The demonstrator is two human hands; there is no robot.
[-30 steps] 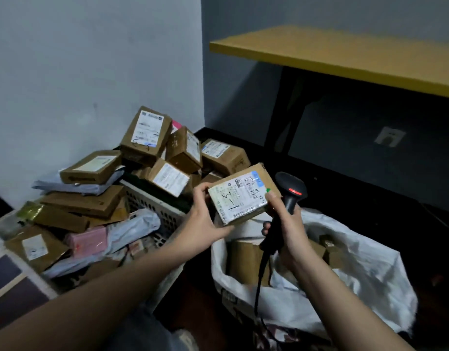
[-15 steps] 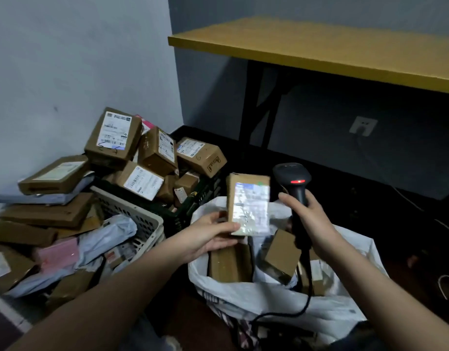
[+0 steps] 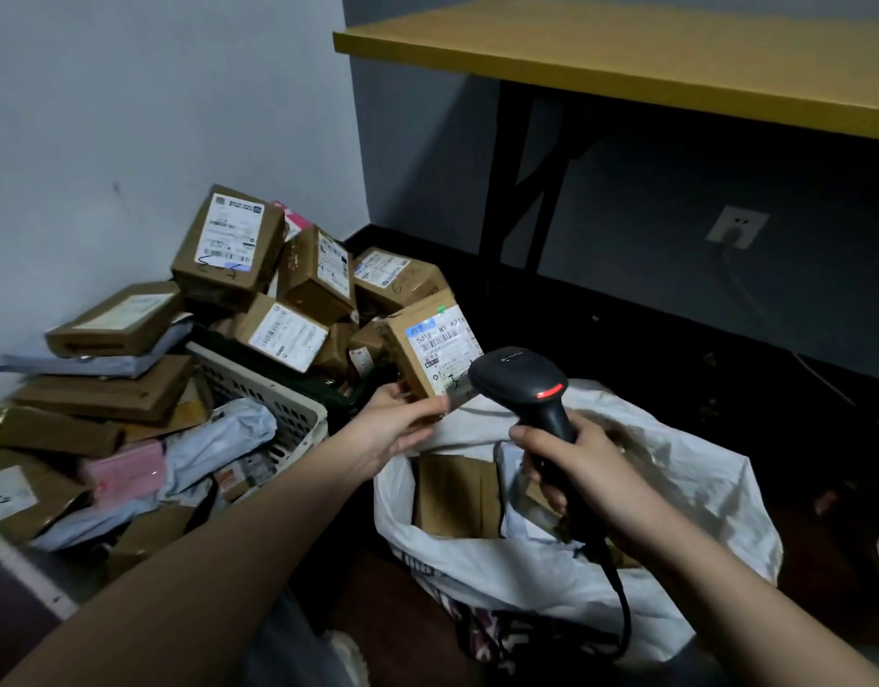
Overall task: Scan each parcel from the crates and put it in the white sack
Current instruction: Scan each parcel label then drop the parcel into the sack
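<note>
Our left hand (image 3: 395, 421) pinches a flat cardboard parcel (image 3: 435, 347); our right hand (image 3: 584, 471) grips the smooth black scanner (image 3: 524, 384) above the crumpled white sack (image 3: 675, 493).

crates (image 3: 279, 414) left, parcels (image 3: 229, 250) heaped on them | sack (image 3: 675, 488) right, parcels inside | table (image 3: 626, 57) behind

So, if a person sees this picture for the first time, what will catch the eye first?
Probably the black scanner in the right hand, its red light on, beside the labelled parcel that the left hand holds at centre. Next, the heap of brown parcels over the crates at left, and the white sack open below the hands.
</note>
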